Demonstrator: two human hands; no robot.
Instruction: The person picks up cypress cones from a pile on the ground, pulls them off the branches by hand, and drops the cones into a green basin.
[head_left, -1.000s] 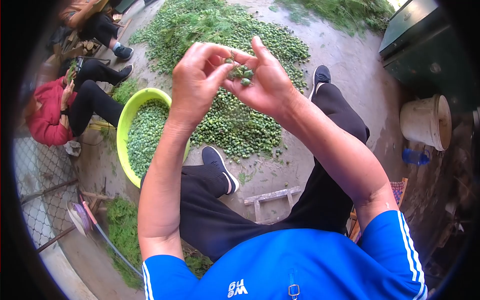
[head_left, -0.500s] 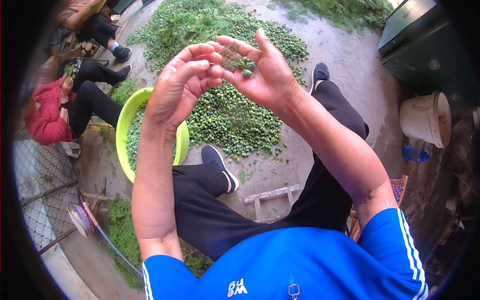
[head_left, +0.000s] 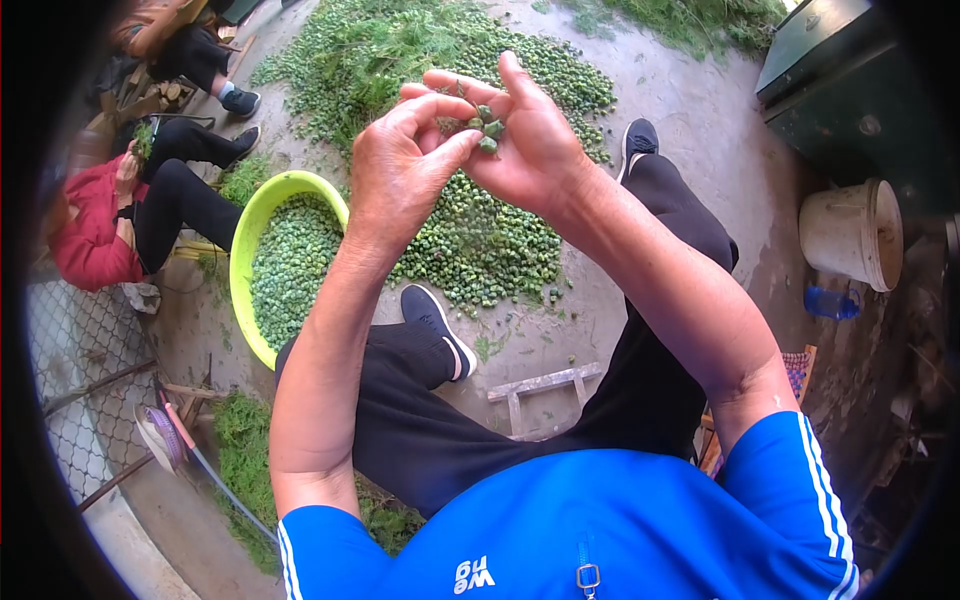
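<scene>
Several small green cones (head_left: 489, 130) with a bit of twig lie on the palm of my right hand (head_left: 540, 145), which is turned up with its thumb raised. From the other side my left hand (head_left: 405, 165) reaches in, its thumb and forefinger closing around the cones at the palm's edge. Part of the twig is hidden behind the left fingers. Both hands are above a wide heap of green cones (head_left: 480, 245) on the floor. Beside my left forearm stands a lime-green tub (head_left: 241, 270) holding many more loose cones.
Leafy green branches (head_left: 390, 45) lie over the far heap. At left sits a person in a red top (head_left: 95, 235), holding a green sprig; another person's leg shows behind. A white bucket (head_left: 840, 235) and blue bottle (head_left: 832, 303) stand at right. A wooden frame (head_left: 545, 383) lies between my feet.
My left hand has moved right and turned, bringing its thumb and forefinger onto the cones in my right palm. The feathery sprig is less visible, and more of the tub shows.
</scene>
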